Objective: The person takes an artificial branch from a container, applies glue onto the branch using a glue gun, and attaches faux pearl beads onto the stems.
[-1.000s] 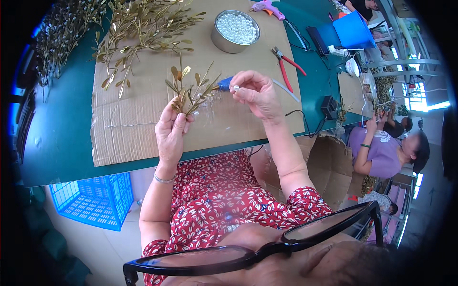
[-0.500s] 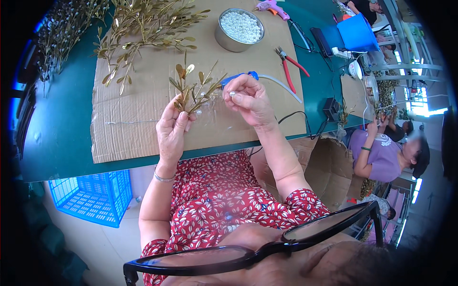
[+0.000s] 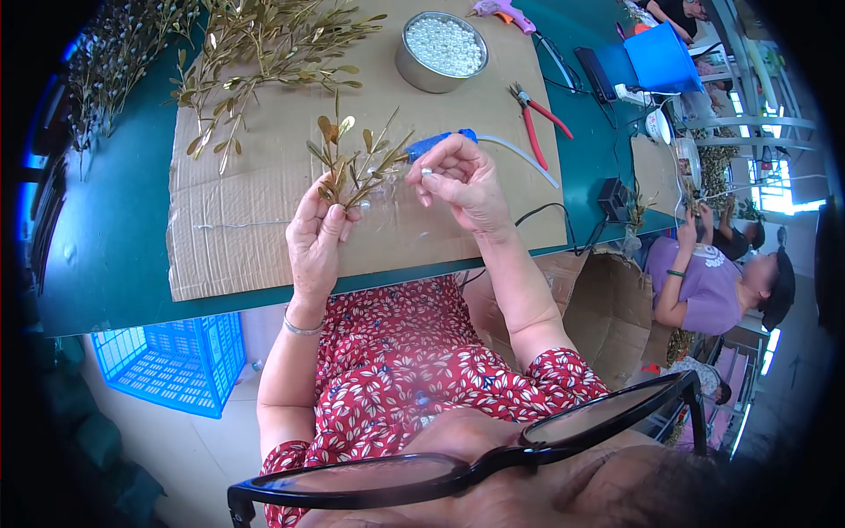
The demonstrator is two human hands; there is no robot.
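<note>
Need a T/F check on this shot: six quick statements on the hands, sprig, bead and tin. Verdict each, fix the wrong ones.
1. The left hand holds a gold-leaved sprig. True.
2. The right hand pinches a white bead. True.
3. The sprig is gripped by both hands. False: only the left hand holds it.
4. A metal tin of white beads stands on the cardboard sheet. True.
5. In the picture, the tin is left of the sprig. False: it is to the right and higher up.
6. The right hand is dipping into the tin. False: it is apart from the tin.
</note>
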